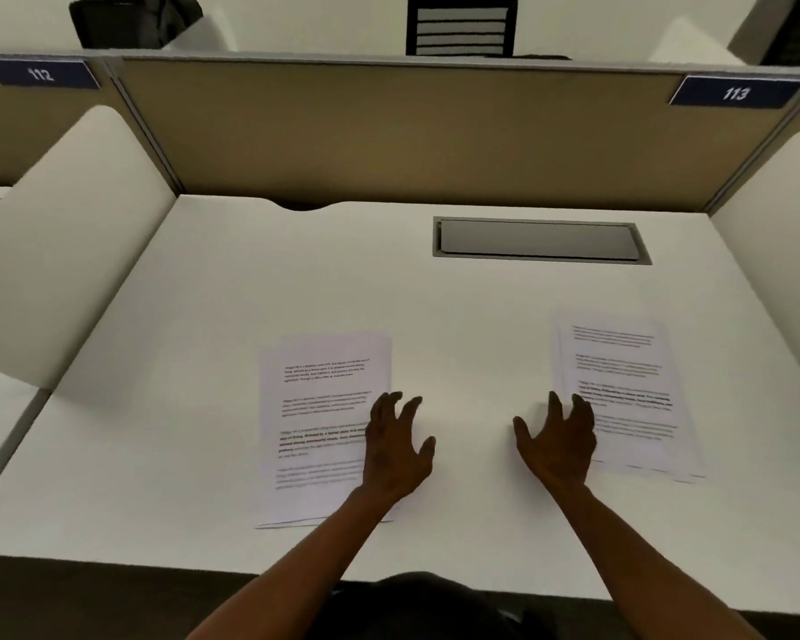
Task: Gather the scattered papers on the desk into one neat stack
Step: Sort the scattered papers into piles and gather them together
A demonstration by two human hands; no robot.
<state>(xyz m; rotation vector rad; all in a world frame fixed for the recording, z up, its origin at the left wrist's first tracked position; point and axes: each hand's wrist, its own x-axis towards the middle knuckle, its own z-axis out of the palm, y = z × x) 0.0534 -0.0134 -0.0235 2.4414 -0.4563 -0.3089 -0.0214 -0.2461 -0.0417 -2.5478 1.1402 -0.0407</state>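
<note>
One white table [435, 316] with two groups of printed papers: one [317, 422] at lower centre-left, one [629, 390] at right. Two bare hands, left [396, 448] and right [560, 443]. Two numbered signs, 112 [41, 74] upper left, 113 [736, 92] upper right.

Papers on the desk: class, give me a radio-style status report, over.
Left hand open on left papers; right hand open at right papers. Two piles apart, not stacked. Desk between them bare.

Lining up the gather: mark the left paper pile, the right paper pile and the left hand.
left paper pile [317, 399], head view, upper printed area.
right paper pile [629, 362], head view, upper text block.
left hand [396, 448], head view, back of hand.
</note>
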